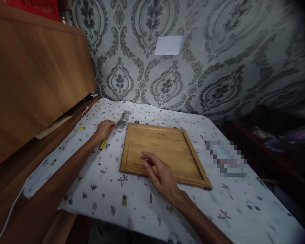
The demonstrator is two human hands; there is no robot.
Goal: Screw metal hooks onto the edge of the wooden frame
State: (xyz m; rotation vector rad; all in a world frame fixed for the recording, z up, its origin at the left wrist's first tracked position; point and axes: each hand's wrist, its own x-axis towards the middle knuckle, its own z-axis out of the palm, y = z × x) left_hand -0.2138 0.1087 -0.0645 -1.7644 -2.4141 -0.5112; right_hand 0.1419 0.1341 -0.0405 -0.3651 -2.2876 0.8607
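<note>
A wooden panel (pixel 159 145) with a raised frame lies flat on the patterned cloth. My right hand (pixel 161 174) is over its near edge, thumb and index finger curved with a gap between them and nothing visible held. At the panel's left, my left hand (pixel 105 130) rests low on the cloth, fingers bent and together; what they may hold is hidden. Beside those fingertips lies a row of looped metal pieces (pixel 123 121). A yellow and black tool (pixel 103 144) sticks out from beneath the left hand, with small metal rings (pixel 107 146) next to it.
The white printed cloth (pixel 132 213) covers the table. A wooden cabinet (pixel 38 67) stands at the left, with a white cable (pixel 43 159) along that side. A pixelated flat item (pixel 227 159) lies right of the panel. Behind is a patterned wall (pixel 142 74) bearing a white paper (pixel 168 45).
</note>
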